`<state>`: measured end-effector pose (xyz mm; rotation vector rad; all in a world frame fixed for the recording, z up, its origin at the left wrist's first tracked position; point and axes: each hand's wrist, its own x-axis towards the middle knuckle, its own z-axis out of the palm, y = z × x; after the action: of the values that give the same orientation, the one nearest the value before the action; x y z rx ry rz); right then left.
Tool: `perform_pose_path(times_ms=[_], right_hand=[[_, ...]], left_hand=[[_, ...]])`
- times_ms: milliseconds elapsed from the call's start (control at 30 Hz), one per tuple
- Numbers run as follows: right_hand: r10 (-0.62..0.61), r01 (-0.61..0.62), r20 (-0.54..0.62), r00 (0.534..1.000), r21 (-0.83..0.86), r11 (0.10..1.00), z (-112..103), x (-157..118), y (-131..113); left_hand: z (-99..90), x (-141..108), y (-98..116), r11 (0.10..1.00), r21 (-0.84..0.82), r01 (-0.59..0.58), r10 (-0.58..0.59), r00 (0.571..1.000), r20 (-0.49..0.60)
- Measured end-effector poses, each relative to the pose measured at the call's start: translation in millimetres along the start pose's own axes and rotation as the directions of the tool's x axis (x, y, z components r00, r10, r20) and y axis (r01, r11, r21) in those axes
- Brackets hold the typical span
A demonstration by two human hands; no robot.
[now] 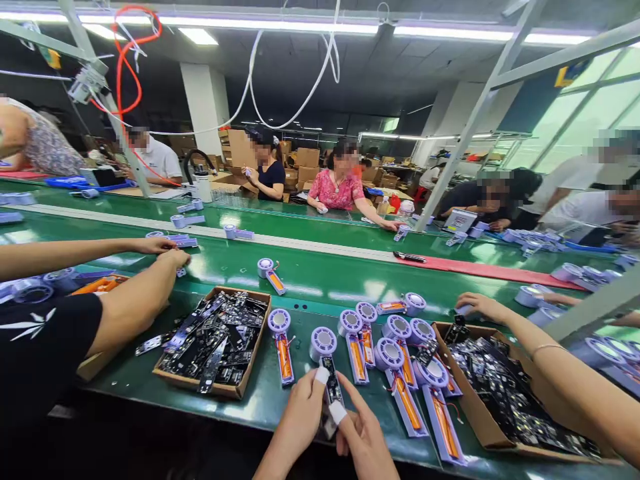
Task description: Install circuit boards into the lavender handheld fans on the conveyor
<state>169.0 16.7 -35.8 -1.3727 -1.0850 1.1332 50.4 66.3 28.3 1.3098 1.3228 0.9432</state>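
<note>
A lilac handheld fan lies at the table's front, its round head away from me. In its handle sits a black circuit board. My left hand is closed on the handle from the left, its white-wrapped thumb on the board. My right hand grips the handle's near end from the right, thumb also wrapped in white. The handle's underside is hidden by my fingers. Left of it lies another fan with an orange battery showing. To the right are several similar fans with red wires.
A cardboard box of circuit boards stands at left, and a second box at right. Co-workers' arms reach in from both sides. Behind runs the green belt with scattered fans, a black cutter and several people beyond.
</note>
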Motion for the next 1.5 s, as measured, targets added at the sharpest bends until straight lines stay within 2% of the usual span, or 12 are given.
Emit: perform_pose_path(times_ms=[100,233,367,500,600,733,767,867,1133,1267,1400,1500], right_hand=[[-0.097,0.092,0.005,0.995,-0.347,0.933,-15.6,11.6,-8.0],[-0.228,0.191,0.068,0.971,-0.795,0.576,-34.3,23.4,-19.0],[-0.233,0.209,0.143,0.962,-0.934,0.29,-27.4,30.6,-42.5],[-0.377,0.424,0.288,0.88,-0.834,0.353,7.5,39.7,-72.9],[-0.401,0.496,0.347,0.848,-0.786,0.369,33.0,46.8,-71.8],[-0.42,0.486,0.327,0.847,-0.796,0.362,48.5,50.5,-46.1],[-0.418,0.48,0.32,0.85,-0.796,0.368,49.7,50.2,-41.6],[-0.408,0.461,0.297,0.863,-0.794,0.396,50.5,47.8,-40.3],[-0.329,0.399,0.235,0.915,-0.655,0.642,34.8,42.4,-55.6],[-0.272,0.385,0.28,0.921,-0.537,0.751,17.8,38.6,-54.7],[-0.24,0.395,0.349,0.906,-0.491,0.777,1.4,35.3,-58.6],[-0.191,0.353,0.345,0.919,-0.5,0.791,-7.9,35.3,-64.2]], left_hand=[[-16.6,1.8,4.9,0.987,0.147,-0.065,0.081,0.991,-0.105],[-28.8,8.9,-13.0,0.887,0.458,-0.058,0.187,0.952,-0.242],[-23.9,3.1,-34.9,0.808,0.587,-0.044,0.191,0.963,-0.191],[-30.1,-20.7,-23.8,0.869,0.471,-0.148,0.212,0.974,-0.084],[-58.8,-29.5,1.5,0.869,0.464,-0.172,0.279,0.945,-0.172],[-117.5,-15.8,28.2,0.594,0.803,0.049,0.416,0.836,-0.359],[-130.8,-10.0,31.6,0.485,0.866,0.123,0.416,0.839,-0.352],[-156.9,5.9,37.0,0.394,0.903,0.173,0.408,0.847,-0.341],[-163.6,19.0,66.0,0.428,0.898,0.102,0.513,0.79,-0.334],[-159.7,9.2,62.1,0.635,0.766,-0.101,0.587,0.708,-0.393],[-133.3,-11.6,31.8,0.938,0.26,-0.229,0.308,0.896,-0.321],[-106.6,-26.1,6.9,0.968,-0.212,-0.133,0.094,0.978,-0.185]])
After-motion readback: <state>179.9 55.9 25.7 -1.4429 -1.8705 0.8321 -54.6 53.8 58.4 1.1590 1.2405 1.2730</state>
